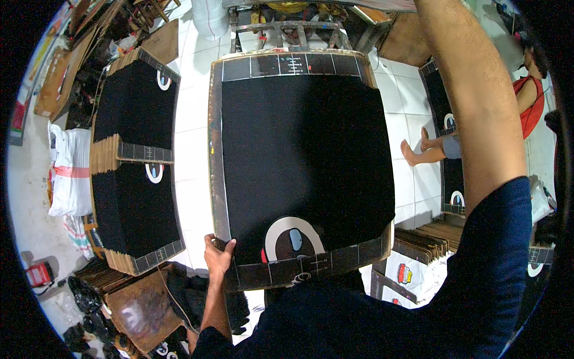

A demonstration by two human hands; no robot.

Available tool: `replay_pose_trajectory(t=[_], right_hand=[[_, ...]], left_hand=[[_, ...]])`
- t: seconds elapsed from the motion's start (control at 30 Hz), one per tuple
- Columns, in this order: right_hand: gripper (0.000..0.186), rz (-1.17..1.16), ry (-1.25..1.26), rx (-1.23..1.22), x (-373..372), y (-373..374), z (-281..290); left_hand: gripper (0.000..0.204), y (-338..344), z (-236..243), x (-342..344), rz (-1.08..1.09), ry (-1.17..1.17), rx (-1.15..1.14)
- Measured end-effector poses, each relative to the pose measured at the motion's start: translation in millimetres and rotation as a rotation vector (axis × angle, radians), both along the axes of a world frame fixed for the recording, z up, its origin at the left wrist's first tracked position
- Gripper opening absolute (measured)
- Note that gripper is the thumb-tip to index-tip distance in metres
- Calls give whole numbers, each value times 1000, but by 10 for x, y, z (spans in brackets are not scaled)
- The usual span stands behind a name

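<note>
A large board (228,270) with dark, line-marked borders lies in front of me. Black fabric (299,155) covers its middle, and near the close edge a print (274,236) shows a white arch around brown, pale blue and red shapes. At the board's near left edge is my left hand (219,254), its thumb over the border and its fingers along the side, gripping it. My right arm (484,113) stretches up and forward past the board's right side. It leaves the picture at the top, so the right hand is out of sight.
Stacked boards with black fabric (134,206) stand on the left, and more boards (439,239) on the right. Beyond the far edge is a metal frame (293,36). Another person's bare feet (412,152) rest on the white tiles. White sacks (72,170) lie far left.
</note>
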State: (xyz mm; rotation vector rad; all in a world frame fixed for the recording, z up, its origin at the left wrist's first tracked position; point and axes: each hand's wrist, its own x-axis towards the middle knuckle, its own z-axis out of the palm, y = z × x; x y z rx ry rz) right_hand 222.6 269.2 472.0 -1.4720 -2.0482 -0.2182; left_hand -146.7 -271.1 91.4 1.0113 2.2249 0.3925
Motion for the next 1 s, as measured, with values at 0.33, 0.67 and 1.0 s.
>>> replay_pose_trajectory(t=[0.33,0.67,1.0], right_hand=[[81,-73,5,23,-40,-19,68],[93,-32,-157,95,78,-589,-858],[58,34,-116,-53,5,-1979,-3174]], left_hand=[[72,-4,-331,-37,-4,77,-33],[78,1504,352,548,-258,59,482],[85,3000,623,1666,911,-1418,357]])
